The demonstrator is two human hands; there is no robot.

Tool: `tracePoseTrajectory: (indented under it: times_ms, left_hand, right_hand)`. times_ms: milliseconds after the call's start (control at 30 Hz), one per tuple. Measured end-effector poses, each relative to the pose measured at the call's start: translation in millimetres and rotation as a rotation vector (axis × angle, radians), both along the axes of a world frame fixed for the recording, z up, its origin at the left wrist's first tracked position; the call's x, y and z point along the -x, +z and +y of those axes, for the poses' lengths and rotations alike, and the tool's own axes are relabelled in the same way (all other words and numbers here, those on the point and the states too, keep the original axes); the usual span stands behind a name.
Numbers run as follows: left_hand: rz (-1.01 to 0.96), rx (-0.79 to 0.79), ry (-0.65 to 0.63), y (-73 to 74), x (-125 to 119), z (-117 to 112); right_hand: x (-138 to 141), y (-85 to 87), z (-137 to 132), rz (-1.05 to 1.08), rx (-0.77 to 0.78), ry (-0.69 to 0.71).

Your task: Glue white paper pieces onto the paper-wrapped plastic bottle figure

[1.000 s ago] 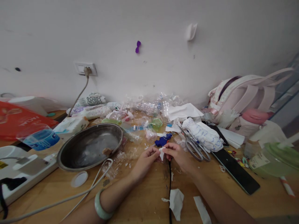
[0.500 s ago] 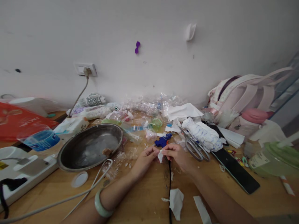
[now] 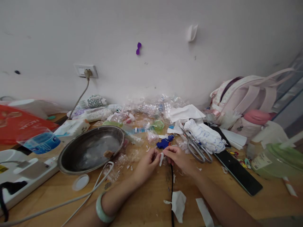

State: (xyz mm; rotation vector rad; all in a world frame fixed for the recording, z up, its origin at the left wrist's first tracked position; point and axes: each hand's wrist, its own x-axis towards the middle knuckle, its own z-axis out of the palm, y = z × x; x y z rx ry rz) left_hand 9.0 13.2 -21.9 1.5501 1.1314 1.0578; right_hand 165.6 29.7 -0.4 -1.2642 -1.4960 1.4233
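My left hand (image 3: 149,162) and my right hand (image 3: 177,157) meet over the middle of the wooden table, fingertips pinched. Between them is a small white piece of paper or cloth (image 3: 161,159), gripped by both hands. Just beyond the fingers lies a blue glue gun (image 3: 165,142), with a black cord (image 3: 172,195) running from it toward me under my right hand. Larger white torn pieces (image 3: 178,206) lie near the table's front edge. A pale green bangle circles my left wrist.
To the left stand a metal basin (image 3: 94,148), a white power strip (image 3: 30,176) and cables. Crumpled clear plastic (image 3: 151,108) lies along the wall. On the right are scissors (image 3: 197,148), a dark phone (image 3: 239,173), a green-lidded container (image 3: 272,160) and a pink backpack (image 3: 243,97).
The small white piece between my fingers has turned and looks narrower. My left fingers have curled slightly. Everything on the table stays in place.
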Motion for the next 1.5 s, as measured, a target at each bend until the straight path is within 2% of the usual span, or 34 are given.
tracePoseTrajectory:
  times_ms: [233, 400, 667, 867, 1100, 1200, 1367, 1500]
  left_hand:
    - [-0.008, -0.028, -0.040, 5.2, 0, -2]
    - [0.039, -0.008, -0.135, 10.7, -1, -6]
    - [0.139, -0.089, -0.125, 16.2, -3, -11]
    - [0.161, -0.092, -0.090, 19.3, -1, -14]
    - [-0.021, -0.005, -0.033, 18.0, -2, -14]
    - [-0.154, 0.052, 0.034, 17.2, -3, -10]
    - [-0.301, 0.143, 0.153, 16.4, -3, -4]
    - [-0.336, 0.172, 0.176, 14.0, -3, -2]
  right_hand:
    - [-2, 6.0, -4, -0.077, -0.204, -0.016]
    - [-2, 5.1, -5, -0.077, -0.258, -0.007]
    - [-1, 3.7, -7, -0.101, -0.306, 0.013]
    - [-2, 8.5, -6, -0.188, -0.347, -0.129]
    - [-13, 0.8, 7, -0.328, -0.490, -0.190]
    - [-14, -2.7, 11, -0.293, -0.540, -0.214]
    - [-15, -0.3, 10, -0.310, -0.566, -0.313]
    - [-17, 2.9, 9, -0.330, -0.624, -0.372]
